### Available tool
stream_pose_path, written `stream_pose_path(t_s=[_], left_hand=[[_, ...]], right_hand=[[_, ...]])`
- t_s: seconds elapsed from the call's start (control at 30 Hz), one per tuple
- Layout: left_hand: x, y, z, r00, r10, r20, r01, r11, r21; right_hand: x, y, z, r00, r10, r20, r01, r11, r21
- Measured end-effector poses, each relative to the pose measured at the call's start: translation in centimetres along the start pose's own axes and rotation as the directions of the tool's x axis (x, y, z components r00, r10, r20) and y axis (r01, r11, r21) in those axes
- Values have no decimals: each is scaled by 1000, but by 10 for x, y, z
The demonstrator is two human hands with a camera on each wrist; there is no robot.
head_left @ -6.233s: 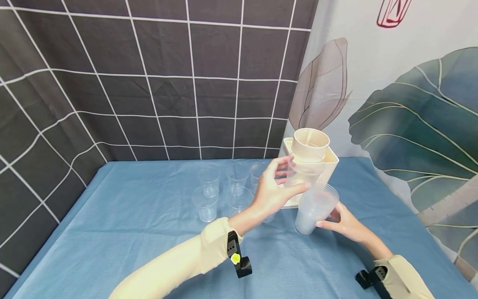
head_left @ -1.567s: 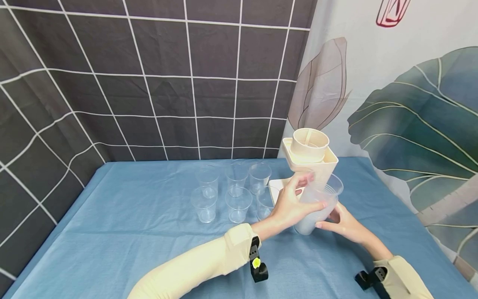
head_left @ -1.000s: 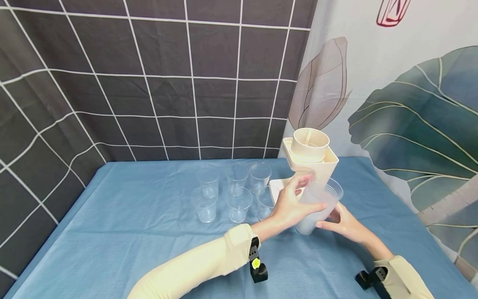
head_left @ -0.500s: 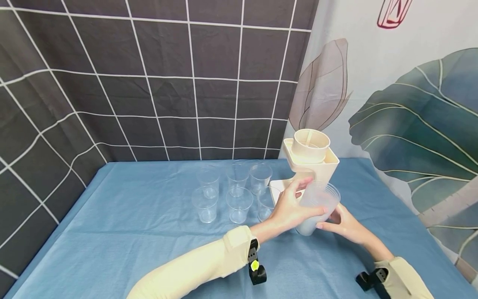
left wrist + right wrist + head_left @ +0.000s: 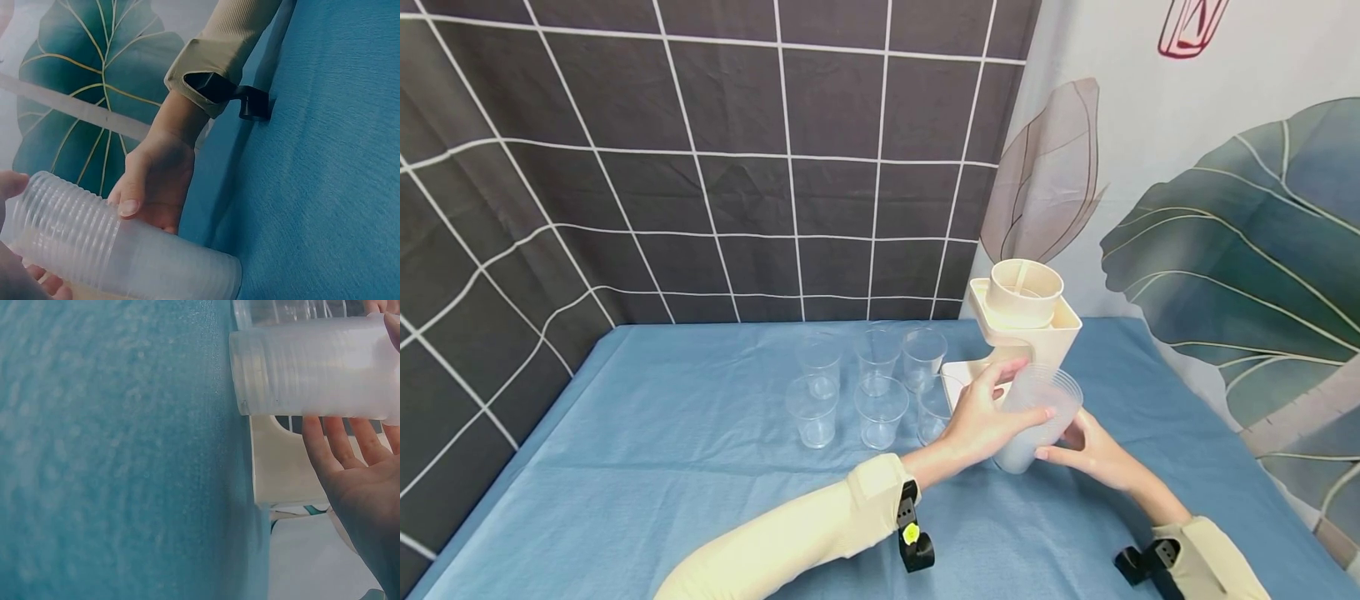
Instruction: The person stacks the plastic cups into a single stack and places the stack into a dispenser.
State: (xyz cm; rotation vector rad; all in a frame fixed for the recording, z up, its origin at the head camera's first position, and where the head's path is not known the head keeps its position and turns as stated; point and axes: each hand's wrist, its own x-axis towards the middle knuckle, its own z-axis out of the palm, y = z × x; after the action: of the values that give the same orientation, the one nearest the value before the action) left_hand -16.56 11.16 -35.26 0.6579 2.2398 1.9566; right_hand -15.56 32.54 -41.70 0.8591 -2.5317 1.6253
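Observation:
A stack of clear plastic cups stands on the blue cloth, tilted slightly. My left hand grips its upper part, the thumb across the near side and the other fingers round the far side. Lower down, my right hand holds the stack from the right between thumb and fingers. The left wrist view shows the stacked rims of the cup stack and the right thumb on its side. In the right wrist view, the right fingers lie along the stack.
Two rows of single clear cups stand upright to the left of the hands; the left hand partly hides one. Behind the stack is a cream stand with a round open top. A dark grid-patterned curtain borders the blue-covered table.
The left hand has moved right and down from holding one cup above the stack to gripping the stack. The top cup's raised rim has sunk level with the others. The right hand stays put.

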Motion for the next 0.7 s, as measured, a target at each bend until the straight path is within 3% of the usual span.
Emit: stream_pose_path(t_s=[0.7], left_hand=[[-1, 4, -7, 999, 35, 17, -36, 999, 41]], right_hand=[[0, 1, -1, 999, -44, 17, 44, 999, 3]])
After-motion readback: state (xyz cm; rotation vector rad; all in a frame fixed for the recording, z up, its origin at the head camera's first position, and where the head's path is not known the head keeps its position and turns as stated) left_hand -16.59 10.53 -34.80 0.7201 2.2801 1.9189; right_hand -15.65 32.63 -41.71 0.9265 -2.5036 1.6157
